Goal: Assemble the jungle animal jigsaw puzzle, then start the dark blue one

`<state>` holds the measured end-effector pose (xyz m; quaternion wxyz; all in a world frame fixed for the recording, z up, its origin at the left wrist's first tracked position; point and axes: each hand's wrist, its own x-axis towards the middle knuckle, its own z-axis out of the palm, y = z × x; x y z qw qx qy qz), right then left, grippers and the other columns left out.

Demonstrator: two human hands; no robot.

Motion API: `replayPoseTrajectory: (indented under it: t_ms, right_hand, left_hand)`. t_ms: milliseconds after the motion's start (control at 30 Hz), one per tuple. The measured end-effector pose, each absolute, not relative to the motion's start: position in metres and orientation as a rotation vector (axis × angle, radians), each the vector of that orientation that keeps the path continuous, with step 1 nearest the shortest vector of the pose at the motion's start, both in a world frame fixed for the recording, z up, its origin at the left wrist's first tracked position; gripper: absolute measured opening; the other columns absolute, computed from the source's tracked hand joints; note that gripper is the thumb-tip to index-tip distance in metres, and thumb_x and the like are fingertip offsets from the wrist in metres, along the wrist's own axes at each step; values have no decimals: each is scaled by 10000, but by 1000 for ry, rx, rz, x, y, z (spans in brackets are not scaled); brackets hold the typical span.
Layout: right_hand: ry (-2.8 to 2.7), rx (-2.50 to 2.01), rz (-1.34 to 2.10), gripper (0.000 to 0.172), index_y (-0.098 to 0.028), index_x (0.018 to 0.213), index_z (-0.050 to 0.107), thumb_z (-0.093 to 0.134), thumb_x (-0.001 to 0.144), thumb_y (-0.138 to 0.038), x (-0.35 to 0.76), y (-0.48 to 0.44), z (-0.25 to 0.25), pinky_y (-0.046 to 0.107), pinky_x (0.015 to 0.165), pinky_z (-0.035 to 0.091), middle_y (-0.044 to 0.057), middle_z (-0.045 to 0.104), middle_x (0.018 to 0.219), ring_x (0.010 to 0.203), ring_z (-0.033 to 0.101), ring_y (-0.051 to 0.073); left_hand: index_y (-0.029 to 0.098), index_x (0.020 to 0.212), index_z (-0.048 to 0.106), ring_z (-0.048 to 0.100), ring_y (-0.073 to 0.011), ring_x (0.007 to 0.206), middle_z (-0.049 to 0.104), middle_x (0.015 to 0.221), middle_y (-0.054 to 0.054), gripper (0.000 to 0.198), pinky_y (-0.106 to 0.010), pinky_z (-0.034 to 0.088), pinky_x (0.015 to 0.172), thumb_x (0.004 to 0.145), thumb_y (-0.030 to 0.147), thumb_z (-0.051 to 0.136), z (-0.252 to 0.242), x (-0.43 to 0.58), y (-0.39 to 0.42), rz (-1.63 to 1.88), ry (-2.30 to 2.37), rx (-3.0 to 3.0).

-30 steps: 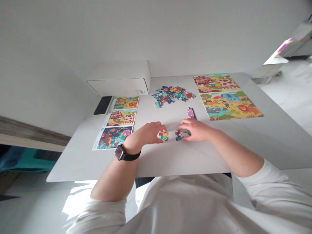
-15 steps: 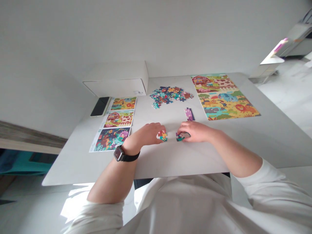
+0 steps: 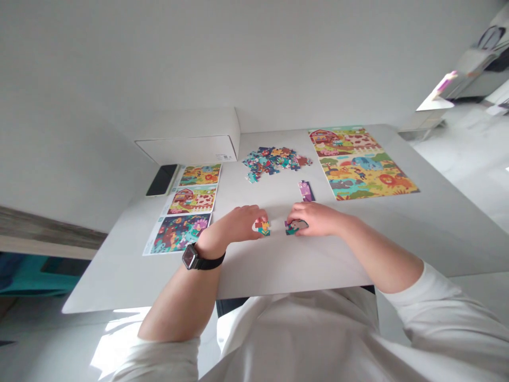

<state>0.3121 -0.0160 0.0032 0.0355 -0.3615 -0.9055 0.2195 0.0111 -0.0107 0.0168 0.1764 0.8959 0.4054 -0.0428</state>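
Note:
My left hand rests on the white table with its fingers curled on a small puzzle piece showing red, yellow and teal. My right hand lies a little to the right, fingers closed over another puzzle piece in purple and teal. The two pieces lie a short gap apart on the table. A black watch is on my left wrist. A purple piece lies just beyond my right hand.
A heap of loose puzzle pieces lies farther back. A finished animal puzzle covers the right rear. Three picture sheets lie at the left beside a dark phone. A white box stands against the wall.
Both hands stay on their pieces with the small gap between them about the same. The view has tilted slightly, shifting everything down in the picture.

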Motion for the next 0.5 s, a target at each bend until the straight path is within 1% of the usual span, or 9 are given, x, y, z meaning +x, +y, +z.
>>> replayPoseTrajectory:
  t_ms: [100,200,333,500]
  right_hand:
    - [-2743,-1103,660,351,-254,1189,828,890,844,-244,313,-17,3,342,914,543,84,744,1141,1037,741,264]
    - [-2670,-1118,632,281,-242,1185,815,837,908,-285,315,-16,1,350,918,536,95,755,1167,1033,737,263]
    - [-2609,-1162,563,198,-238,1151,807,772,963,-290,317,-11,-5,356,928,527,97,763,1165,1054,728,266]
    - [-2440,-1254,476,148,-249,1108,805,728,990,-295,327,1,-11,342,890,520,78,759,1119,958,708,226]
  left_hand:
    - [283,1246,725,740,-253,1090,754,1223,-53,361,-362,549,968,897,362,768,18,10,-9,7,1162,2516]
    - [259,1194,726,730,-246,1014,742,1139,-64,282,-372,553,928,955,408,713,19,10,-5,196,1196,2525]
    - [228,1198,722,715,-239,965,726,1127,-82,255,-377,547,900,1029,384,613,19,8,0,413,1380,2535]
    - [229,1231,730,717,-232,925,742,1161,-87,278,-363,545,840,1048,366,572,17,2,6,438,1646,2433]
